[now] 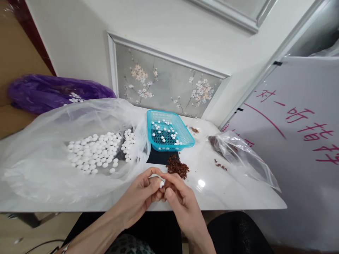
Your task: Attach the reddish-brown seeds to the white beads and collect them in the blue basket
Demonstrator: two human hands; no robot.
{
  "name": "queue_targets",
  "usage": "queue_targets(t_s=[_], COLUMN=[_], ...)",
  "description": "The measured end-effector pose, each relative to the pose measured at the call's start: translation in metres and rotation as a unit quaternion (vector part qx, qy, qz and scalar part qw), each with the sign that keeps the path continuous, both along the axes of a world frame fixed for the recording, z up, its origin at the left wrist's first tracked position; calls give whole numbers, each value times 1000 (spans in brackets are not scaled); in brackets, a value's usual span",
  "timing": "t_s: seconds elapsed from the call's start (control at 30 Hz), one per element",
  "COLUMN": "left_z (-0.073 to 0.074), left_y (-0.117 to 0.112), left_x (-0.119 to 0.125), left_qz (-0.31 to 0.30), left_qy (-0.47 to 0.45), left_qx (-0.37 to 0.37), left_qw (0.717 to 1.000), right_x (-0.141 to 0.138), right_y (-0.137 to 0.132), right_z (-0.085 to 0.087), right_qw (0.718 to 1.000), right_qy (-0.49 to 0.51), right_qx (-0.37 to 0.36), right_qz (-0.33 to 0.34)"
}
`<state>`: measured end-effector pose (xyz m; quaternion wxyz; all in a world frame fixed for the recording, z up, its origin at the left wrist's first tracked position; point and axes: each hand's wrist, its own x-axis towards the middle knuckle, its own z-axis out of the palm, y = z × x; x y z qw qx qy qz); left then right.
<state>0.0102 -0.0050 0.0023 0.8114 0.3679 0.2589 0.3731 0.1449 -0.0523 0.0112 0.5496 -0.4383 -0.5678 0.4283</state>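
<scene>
My left hand point(140, 195) and my right hand point(180, 199) meet at the near edge of the white table point(227, 190). Both pinch one small white round seed point(161, 183) between their fingertips. Just beyond the fingers lies a heap of reddish-brown peelings point(178, 166). A turquoise plastic basket point(169, 130) farther back holds several white seeds. On the left, a clear plastic bag point(66, 151) lies spread out with a large pile of white seeds point(96, 153) on it.
A second clear bag point(243, 155) with brown bits lies at the right of the table. A purple bag point(50, 92) sits at the back left. A whiteboard with red writing point(299, 127) leans on the right. A floral panel point(169, 88) stands behind the table.
</scene>
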Motion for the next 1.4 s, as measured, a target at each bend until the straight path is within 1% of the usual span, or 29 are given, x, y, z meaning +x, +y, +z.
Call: queue_targets(t_s=[0.1, 0.23, 0.43, 0.63, 0.97, 1.1, 1.17, 1.23, 1.3, 1.33, 1.4], left_z=[-1, -2, 2, 0, -1, -1, -1, 1, 5, 9, 18], left_y=[-1, -1, -1, -2, -1, 0, 0, -1, -2, -3, -2], left_x=[-1, 1, 2, 2, 5, 4, 5, 5, 6, 6, 7], left_qz=[-2, 3, 20, 14, 46, 51, 53, 57, 60, 62, 78], left_qy=[-7, -2, 17, 37, 59, 64, 65, 67, 72, 76, 97], left_qx=[-4, 10, 24, 52, 57, 58, 58, 50, 42, 41, 65], left_qw=[1000, 1000, 999, 998, 996, 995, 995, 995, 995, 994, 990], right_x=[4, 3, 0, -1, -9, -14, -13, -7, 6, 15, 34], right_y=[-3, -4, -4, -5, -1, 0, 0, 1, 3, 4, 7], right_z=[4, 7, 2, -1, -10, -10, -9, -8, -10, -12, -18], right_qw=[999, 996, 996, 996, 976, 968, 969, 974, 979, 980, 969], right_qy=[-40, -85, -89, -81, -176, -191, -187, -177, -161, -156, -168], right_qx=[14, 21, 19, 32, 73, 94, 93, 85, 72, 61, 42], right_qz=[19, -7, -24, -34, -108, -131, -128, -109, -99, -110, -173])
